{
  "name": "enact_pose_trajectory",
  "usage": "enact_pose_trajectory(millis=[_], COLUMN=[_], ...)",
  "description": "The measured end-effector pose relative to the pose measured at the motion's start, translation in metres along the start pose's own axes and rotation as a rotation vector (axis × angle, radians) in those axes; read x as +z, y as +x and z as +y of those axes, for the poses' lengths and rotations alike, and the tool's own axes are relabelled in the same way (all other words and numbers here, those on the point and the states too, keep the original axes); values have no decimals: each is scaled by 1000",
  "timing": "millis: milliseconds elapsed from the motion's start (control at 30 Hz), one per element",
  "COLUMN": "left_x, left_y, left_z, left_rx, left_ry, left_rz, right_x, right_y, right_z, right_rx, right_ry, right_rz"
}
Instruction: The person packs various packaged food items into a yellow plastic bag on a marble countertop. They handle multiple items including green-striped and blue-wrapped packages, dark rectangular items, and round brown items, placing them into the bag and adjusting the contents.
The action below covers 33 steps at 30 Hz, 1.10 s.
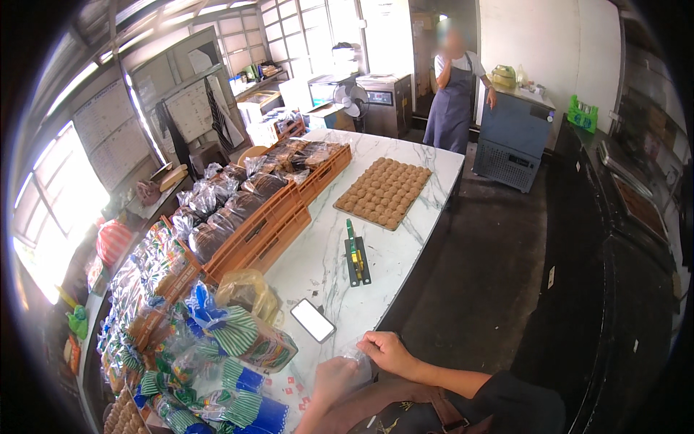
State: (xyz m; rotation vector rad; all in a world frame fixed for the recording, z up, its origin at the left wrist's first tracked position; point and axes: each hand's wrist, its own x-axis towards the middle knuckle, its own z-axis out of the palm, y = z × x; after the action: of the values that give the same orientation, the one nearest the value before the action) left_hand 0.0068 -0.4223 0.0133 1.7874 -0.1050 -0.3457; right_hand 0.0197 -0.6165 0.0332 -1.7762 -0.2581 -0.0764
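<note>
At the table's near edge, my right hand [388,353] is closed with its fingers pinched on a bit of clear plastic [354,354]. Close beside it my left hand [335,379] is curled at the same plastic, slightly blurred. What the plastic belongs to is mostly hidden. Left of my hands stands a bagged loaf [266,346] in green, white and blue wrapping. A phone [313,320] with a bright white screen lies beyond my hands. Several small red-and-white tags [291,385] are scattered near my left hand. Farther off sits a green and yellow bag-neck sealer [356,254] on a dark base.
A tray of round brown buns [383,194] rests on the marble-patterned table [329,273]. Orange crates [259,242] of bagged loaves line its left side, by a yellowish plastic bag [248,291]. A person in an apron [452,108] stands beside a dark cabinet [512,137].
</note>
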Motion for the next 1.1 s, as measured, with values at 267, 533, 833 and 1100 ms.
enact_pose_trajectory(millis=[267,533,833,1100], left_x=[3,10,10,10], left_y=[1,8,-7,-13], left_z=[-4,-24,25,38], left_rx=[-25,172,-60,-39], left_ry=[-98,-36,-324,-84], left_rz=[39,28,149,125], right_x=[4,14,16,15], right_y=[-2,-1,-6,-6], right_z=[14,21,15,8], right_rx=[71,182,159,195], right_ry=[281,551,419,484], right_rz=[-222,-221,-220,-161])
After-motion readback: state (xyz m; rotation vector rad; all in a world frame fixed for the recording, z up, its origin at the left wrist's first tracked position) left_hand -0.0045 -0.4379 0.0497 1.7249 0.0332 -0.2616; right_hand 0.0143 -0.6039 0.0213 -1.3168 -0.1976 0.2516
